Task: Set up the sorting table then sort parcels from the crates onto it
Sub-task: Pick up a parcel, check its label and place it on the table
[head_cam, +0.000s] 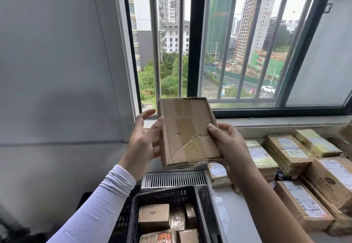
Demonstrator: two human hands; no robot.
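Observation:
I hold a flat brown cardboard parcel (187, 132), taped and dented, up in front of the window. My right hand (228, 143) grips its lower right edge, thumb on the face. My left hand (142, 139) touches its left edge with the thumb on the front and the fingers spread behind. Below stands a black plastic crate (167, 195) holding several small brown parcels (154, 216). The white sorting table (234, 216) lies to the right, with several labelled parcels (289, 153) laid on it in rows.
A barred window (228, 42) fills the wall ahead, with a sill under it. A white ribbed radiator (174, 179) sits behind the crate. A grey wall (57, 71) runs along the left.

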